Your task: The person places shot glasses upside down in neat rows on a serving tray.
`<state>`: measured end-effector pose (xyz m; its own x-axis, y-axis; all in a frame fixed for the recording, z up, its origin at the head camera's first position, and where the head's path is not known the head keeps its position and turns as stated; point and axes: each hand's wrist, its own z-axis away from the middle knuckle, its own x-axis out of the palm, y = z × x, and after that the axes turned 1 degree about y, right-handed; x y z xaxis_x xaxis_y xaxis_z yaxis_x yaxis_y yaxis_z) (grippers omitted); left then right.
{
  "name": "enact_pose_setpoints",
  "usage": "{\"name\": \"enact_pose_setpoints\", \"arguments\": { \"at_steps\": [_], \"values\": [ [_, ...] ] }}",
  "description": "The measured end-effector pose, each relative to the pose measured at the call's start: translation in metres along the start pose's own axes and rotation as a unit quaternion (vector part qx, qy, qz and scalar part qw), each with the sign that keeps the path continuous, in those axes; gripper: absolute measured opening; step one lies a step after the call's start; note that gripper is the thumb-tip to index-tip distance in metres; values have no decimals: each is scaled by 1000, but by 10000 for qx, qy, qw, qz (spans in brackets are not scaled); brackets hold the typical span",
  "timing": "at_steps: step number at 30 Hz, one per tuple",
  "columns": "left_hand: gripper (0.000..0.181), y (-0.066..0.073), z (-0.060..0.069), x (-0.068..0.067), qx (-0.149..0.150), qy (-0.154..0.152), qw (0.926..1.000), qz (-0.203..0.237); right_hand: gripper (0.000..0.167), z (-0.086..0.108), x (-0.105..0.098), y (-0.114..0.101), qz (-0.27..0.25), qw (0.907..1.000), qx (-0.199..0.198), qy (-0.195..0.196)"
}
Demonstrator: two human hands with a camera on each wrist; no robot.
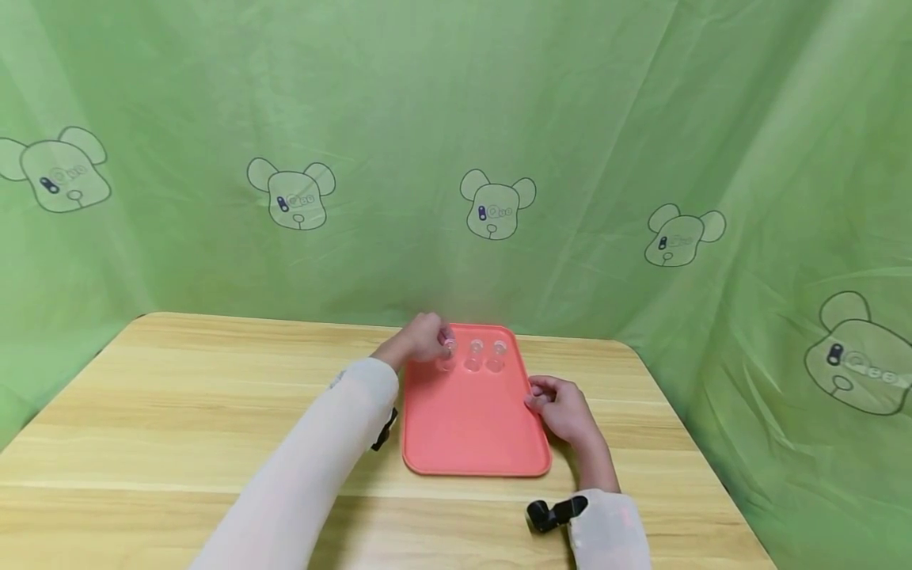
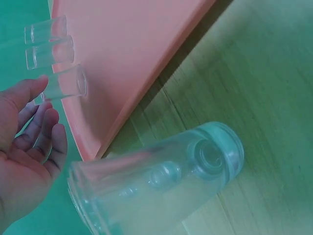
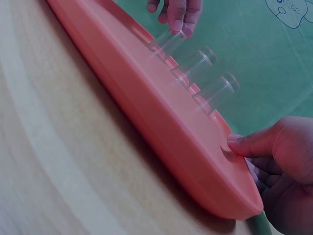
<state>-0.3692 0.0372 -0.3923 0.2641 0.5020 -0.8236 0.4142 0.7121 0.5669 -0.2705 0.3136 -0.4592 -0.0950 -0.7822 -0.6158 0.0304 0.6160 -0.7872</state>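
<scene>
Three small clear glasses stand upright in a row at the far end of a pink tray (image 1: 477, 427). My left hand (image 1: 425, 336) pinches the leftmost glass (image 2: 66, 84) near its rim with thumb and fingertips. Beside it are the middle glass (image 3: 190, 68) and the rightmost glass (image 3: 215, 94). On the tray's right edge my right hand (image 1: 566, 408) holds the rim, its thumb on top and the other fingers curled at the outer side, partly hidden in the right wrist view.
A larger clear container (image 2: 161, 171) shows close to the camera in the left wrist view, beside the tray over the wooden table (image 1: 214, 396); I cannot make it out in the head view. Green curtains (image 1: 399, 95) with bear-head outlines hang behind the table and at both sides.
</scene>
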Motion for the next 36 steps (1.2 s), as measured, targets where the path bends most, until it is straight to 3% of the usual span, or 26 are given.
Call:
{"name": "enact_pose_setpoints", "arguments": {
  "at_steps": [16,23,36],
  "values": [
    [18,2,0,4,-134,21,9998,138,38,0,0,-1,7,10000,1,-45],
    [17,1,-1,5,-60,17,9999,155,38,1,0,-1,24,10000,-3,-17],
    [25,2,1,-5,-5,15,10000,-7,38,-1,0,0,-8,10000,-4,-23]
  ]
}}
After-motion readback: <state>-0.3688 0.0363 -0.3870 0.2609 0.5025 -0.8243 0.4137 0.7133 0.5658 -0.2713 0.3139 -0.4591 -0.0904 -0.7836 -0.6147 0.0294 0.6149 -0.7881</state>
